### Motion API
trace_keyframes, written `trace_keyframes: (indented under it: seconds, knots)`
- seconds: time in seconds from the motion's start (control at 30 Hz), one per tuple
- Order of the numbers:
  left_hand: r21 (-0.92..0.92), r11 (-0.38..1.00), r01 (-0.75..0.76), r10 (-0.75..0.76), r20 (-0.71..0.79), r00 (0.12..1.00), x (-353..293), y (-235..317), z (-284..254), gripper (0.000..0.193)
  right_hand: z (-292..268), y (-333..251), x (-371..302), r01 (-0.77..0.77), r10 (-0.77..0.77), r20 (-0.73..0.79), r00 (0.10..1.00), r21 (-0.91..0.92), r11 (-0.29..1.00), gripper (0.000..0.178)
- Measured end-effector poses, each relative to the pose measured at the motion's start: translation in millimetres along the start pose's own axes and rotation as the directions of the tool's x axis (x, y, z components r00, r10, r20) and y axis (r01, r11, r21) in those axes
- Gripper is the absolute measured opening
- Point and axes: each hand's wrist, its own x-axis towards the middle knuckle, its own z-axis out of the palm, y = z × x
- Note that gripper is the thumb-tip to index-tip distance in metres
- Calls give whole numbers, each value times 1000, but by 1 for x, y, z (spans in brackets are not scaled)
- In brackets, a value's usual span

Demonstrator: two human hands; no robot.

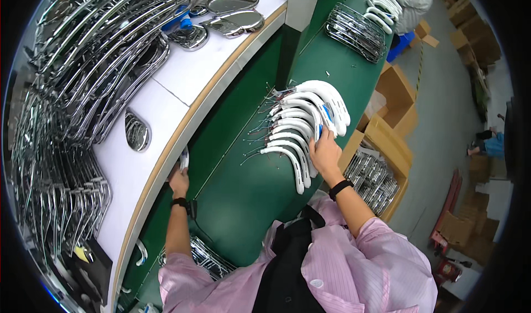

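Observation:
A row of curved white parts (pixel 293 138) lies fanned out on the green bench, thin wire-like ends sticking out on their left side. My right hand (pixel 326 153) is closed at the right side of this row, its fingertips on a white part with a blue patch (pixel 319 129). Another blue patch shows on a neighbouring part. My left hand (pixel 178 181) reaches to the edge of the raised white shelf, fingers closed around a whitish curved piece (pixel 185 158). The shelf edge partly hides that hand and what it holds.
Shiny metal frames (pixel 99 53) are heaped on the white shelf (pixel 177 86), with several drop-shaped chrome pieces (pixel 229 3). A grey post (pixel 298 8) rises beside the green bench (pixel 243 191). Cartons (pixel 395 130) stand to the right. A person (pixel 415 3) works at the far end.

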Motion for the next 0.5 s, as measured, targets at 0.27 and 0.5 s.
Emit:
trace_keyframes:
  seconds: [0.27, 0.5]
  knots:
    - [-260, 887, -381, 420, 116, 900, -71, 170, -83, 35, -30, 5, 9, 101, -99, 34, 995, -45, 994, 57]
    - [-489, 870, -62, 247, 324, 913, -61, 274, -118, 45, -25, 35, 19, 319, -319, -3, 948, -62, 946, 61]
